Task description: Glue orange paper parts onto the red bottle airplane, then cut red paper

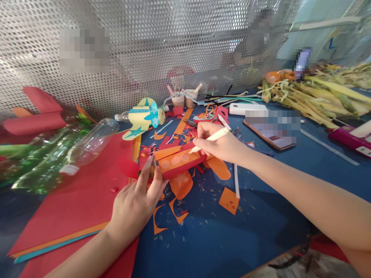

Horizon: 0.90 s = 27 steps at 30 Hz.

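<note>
A bottle-shaped craft piece wrapped in red and orange paper lies at the middle of the table, with rounded orange fins beside it. Pale round marks run along its orange strip. My left hand holds its left end, fingers bent over it and partly hiding that end. Between the fingers of my right hand is a white marker pen, its tip at the orange strip. An orange paper square and curved orange offcuts lie nearer to me.
Red paper sheets and clear plastic bottles are on the left. Behind stand a yellow paper rocket and two small cups against a perforated metal panel. A phone and corn husks lie right.
</note>
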Each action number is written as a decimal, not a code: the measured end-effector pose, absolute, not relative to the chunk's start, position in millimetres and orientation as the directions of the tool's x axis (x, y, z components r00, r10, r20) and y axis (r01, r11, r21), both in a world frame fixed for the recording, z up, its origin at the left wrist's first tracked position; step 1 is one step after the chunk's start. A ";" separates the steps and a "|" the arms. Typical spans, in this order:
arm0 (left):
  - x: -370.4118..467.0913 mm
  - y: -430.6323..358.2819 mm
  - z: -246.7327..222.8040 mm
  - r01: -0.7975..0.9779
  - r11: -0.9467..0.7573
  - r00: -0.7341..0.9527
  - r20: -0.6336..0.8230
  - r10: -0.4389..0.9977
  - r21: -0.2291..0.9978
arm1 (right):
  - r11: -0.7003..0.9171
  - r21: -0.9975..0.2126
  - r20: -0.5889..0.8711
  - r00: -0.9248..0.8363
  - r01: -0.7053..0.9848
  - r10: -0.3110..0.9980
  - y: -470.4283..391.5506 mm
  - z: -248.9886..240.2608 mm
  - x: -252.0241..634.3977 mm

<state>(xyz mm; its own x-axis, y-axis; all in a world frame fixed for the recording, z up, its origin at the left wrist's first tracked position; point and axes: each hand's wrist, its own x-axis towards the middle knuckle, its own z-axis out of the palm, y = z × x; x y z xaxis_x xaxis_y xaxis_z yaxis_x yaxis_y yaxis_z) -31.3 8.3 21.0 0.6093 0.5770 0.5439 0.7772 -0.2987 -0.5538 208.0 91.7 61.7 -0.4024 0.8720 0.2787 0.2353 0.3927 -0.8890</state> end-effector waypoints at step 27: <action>-33.0 8.8 18.6 0.783 -0.312 0.607 0.555 0.569 -0.538 | 0.374 -0.910 0.281 -0.400 0.176 0.872 93.3 56.9 208.1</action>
<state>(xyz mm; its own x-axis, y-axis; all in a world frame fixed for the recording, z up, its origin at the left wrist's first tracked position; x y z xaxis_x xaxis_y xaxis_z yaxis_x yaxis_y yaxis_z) -33.0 8.8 18.6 0.6071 0.5691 0.5546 0.7834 -0.3118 -0.5376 208.1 93.3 56.9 -0.3997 0.8724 0.2813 0.1761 0.3743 -0.9104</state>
